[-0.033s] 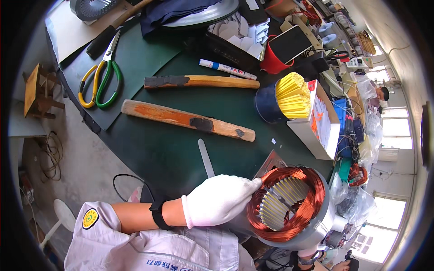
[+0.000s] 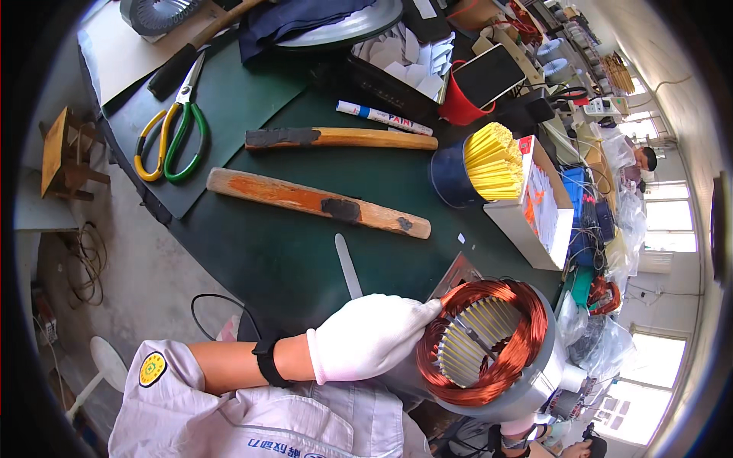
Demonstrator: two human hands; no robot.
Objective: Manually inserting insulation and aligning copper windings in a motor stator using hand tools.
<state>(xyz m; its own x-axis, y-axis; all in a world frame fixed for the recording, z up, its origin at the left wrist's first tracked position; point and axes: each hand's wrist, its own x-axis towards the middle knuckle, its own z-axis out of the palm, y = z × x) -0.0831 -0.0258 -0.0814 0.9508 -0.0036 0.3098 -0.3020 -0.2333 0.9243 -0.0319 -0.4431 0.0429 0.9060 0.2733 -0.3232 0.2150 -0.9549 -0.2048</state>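
A motor stator [image 2: 551,374] with a grey metal housing sits at the lower right, its open end facing up. A thick ring of copper winding [image 2: 527,328] surrounds the bore, where several pale yellow slot strips [image 2: 466,355] line the wall. My left hand [image 2: 374,336], in a white glove, is closed with thumb and fingertips pinching the near left edge of the winding. Below the housing, only a small part of my right hand [image 2: 521,425] shows at the wrist. The stator hides its fingers. Beside my left hand lies a flat, pale blade-like strip [image 2: 347,266].
Two wooden bars [image 2: 321,204] lie on the green tabletop [image 2: 267,256]. Scissors [image 2: 174,130] and a paint marker [image 2: 384,117] lie farther off. A dark cup of yellow strips [image 2: 458,174], a white box [image 2: 534,221] and a red cup [image 2: 462,99] under a phone [image 2: 489,75] stand right.
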